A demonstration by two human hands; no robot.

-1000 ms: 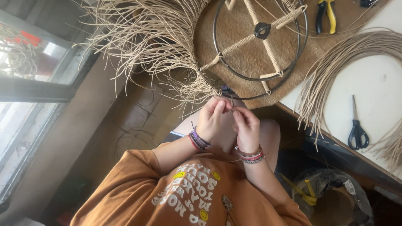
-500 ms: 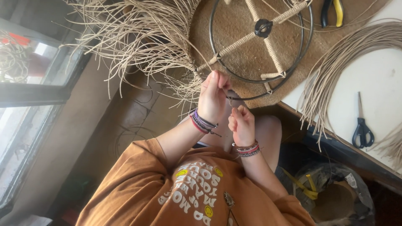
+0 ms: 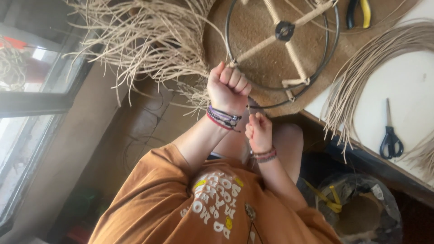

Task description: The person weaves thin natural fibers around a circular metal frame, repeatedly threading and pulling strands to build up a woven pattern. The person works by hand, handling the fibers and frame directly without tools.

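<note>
A black metal ring (image 3: 333, 49) with cord-wrapped spokes lies on a round brown mat (image 3: 253, 31). Pale rattan strands (image 3: 149, 40) fan out from its left edge. My left hand (image 3: 228, 86), with bracelets at the wrist, is raised in a fist at the ring's lower left rim, closed on a strand. Just below it, over my knee, my right hand (image 3: 259, 131) pinches a thin strand that runs up toward the ring. An orange printed shirt fills the bottom of the view.
A bundle of long rattan strands (image 3: 375, 58) curves over the white table (image 3: 407, 90), beside black scissors (image 3: 389, 135). Yellow-handled pliers (image 3: 359, 11) lie at the top. A window (image 3: 27, 90) is at the left. A plastic bag (image 3: 357, 208) sits on the floor at the lower right.
My hands were together below the ring. The left hand has risen to the ring's rim while the right has dropped lower, drawing the strand out between them.
</note>
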